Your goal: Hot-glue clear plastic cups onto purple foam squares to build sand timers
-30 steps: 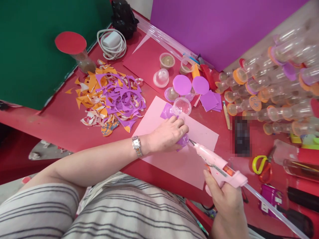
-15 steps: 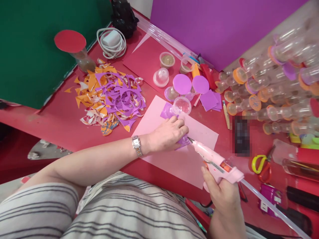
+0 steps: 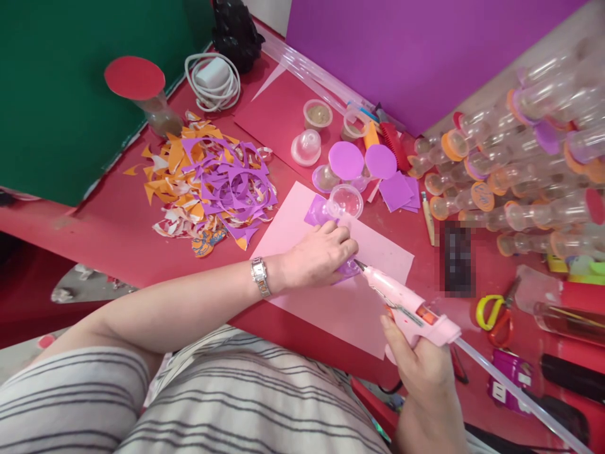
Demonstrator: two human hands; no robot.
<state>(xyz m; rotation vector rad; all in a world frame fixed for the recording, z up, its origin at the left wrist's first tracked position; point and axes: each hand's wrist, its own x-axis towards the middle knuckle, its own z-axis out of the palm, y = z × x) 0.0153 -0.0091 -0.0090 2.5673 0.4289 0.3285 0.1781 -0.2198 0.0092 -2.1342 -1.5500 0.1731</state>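
Red tabletop (image 3: 106, 221), bounded at the back by a green board (image 3: 70, 94) and a purple board (image 3: 406, 57); its near edge runs just in front of the striped shirt (image 3: 208, 403), so little room there. Right side crowded: a large group of joined clear plastic pieces (image 3: 520, 209), many with orange or purple bases, apparently finished or nearly so. Pink sheet (image 3: 326, 318) serves as the working patch; its near corner lies close to the tabletop edge. Bare red surface left of the paper scraps (image 3: 236, 183) gives the widest room. Pink glue gun (image 3: 401, 299) gripped in the right hand (image 3: 423, 372), fingers closed around the handle, trailing its clear glue stick (image 3: 515, 391) over the cluttered right side. Left hand (image 3: 321, 255): fingers curled close over a small purple piece (image 3: 348, 268) on the sheet, largely hidden; gun tip at its exposed edge, contact and glue not distinguishable. Judgement: this piece is partway through gluing. Purple discs (image 3: 346, 160) beyond the sheet appear already cut and mounted on cups; beside them, loose purple squares (image 3: 396, 191) look unused, so further pieces probably remain. Exact count left cannot be told.
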